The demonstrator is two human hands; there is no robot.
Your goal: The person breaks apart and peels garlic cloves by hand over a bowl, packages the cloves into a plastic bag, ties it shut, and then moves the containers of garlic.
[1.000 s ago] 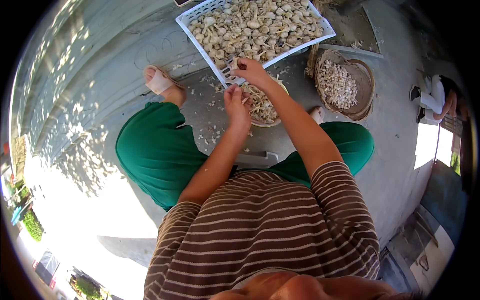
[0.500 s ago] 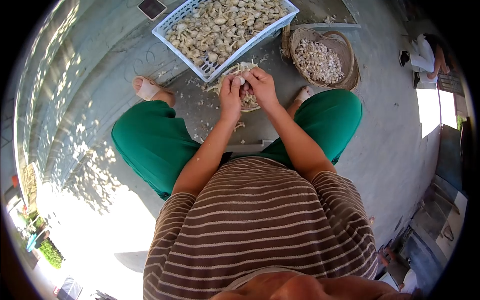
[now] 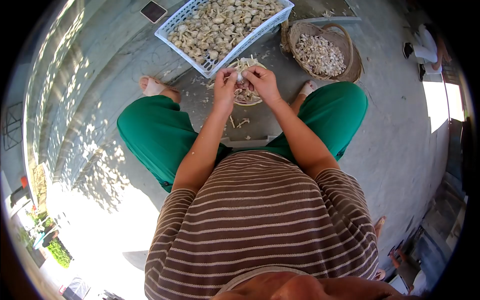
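Between my two hands is a pale garlic bulb (image 3: 240,78), pinched from both sides at the fingertips. My left hand (image 3: 224,86) closes on its left side, and my right hand (image 3: 263,84) grips the right, thumbs near each other. Fingers cover much of the bulb. Directly beneath, a round basket (image 3: 248,104) holds dry garlic stalks and skins. Just beyond my hands stands a light blue plastic crate (image 3: 172,49) heaped with whole garlic bulbs (image 3: 220,30). To the right of it, a wicker basket (image 3: 356,70) contains loose garlic cloves (image 3: 320,55).
Bits of skin and stalk (image 3: 240,122) litter the concrete floor around my feet. A dark tablet-like object (image 3: 153,11) lies beyond the crate's left corner. Another person's legs (image 3: 425,47) show at the far right. Steps with sun patches (image 3: 75,125) run along the left.
My hands have shifted slightly, and more of the pale bulb shows between my fingertips. The whole view has moved a little. Both hands keep their grip.
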